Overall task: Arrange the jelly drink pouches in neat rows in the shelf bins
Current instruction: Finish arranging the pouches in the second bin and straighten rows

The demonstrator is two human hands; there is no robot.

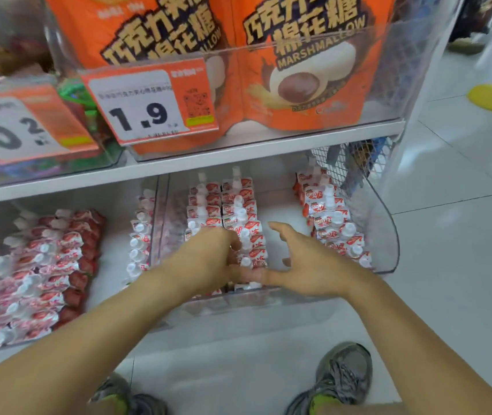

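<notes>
Shelf bin [385, 235] holds pouch rows [238, 214]; left hand [209, 262] grips pouches, right hand [304, 265] open.

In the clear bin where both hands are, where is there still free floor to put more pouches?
The widest bare strip lies between the middle rows and the right row, just beyond the right hand. A narrower strip seems free between the bin's left wall and the middle rows, though glare blurs it. The front centre, under the left hand, is crowded.
</notes>
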